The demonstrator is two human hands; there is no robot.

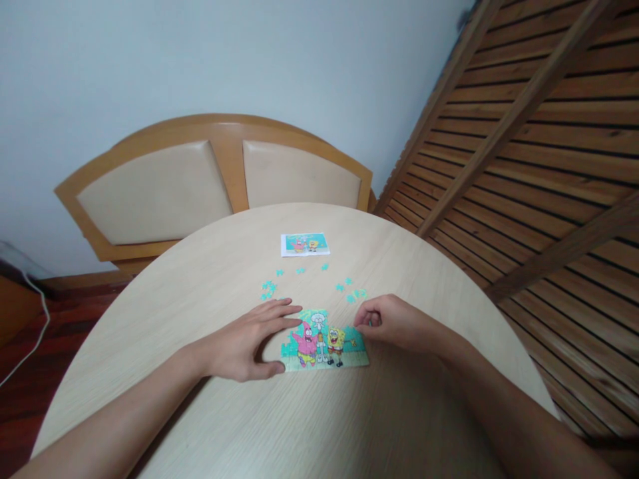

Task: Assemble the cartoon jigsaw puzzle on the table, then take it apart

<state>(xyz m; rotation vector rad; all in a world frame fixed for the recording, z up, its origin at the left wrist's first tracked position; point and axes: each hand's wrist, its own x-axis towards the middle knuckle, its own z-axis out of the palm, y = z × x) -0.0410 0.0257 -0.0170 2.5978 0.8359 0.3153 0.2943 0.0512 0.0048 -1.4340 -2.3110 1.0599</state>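
Note:
A partly assembled jigsaw puzzle (322, 349) with cartoon figures on a turquoise background lies flat, its upper edge uneven. My left hand (249, 339) rests along its left side, fingers spread, with the fingertips at the upper left and the thumb at the lower left corner. At the puzzle's upper right edge, my right hand (384, 318) is closed in a pinch. Whatever is between those fingertips is hidden. Loose turquoise puzzle pieces (268, 289) lie beyond my left hand, and more loose pieces (355, 294) lie just beyond my right hand.
A picture card (305, 245) showing the same cartoon figures lies farther back on the round wooden table (224, 426). Behind the table stands a padded wooden backrest (219, 166) against the wall. Slatted wooden panelling (539, 166) rises on the right.

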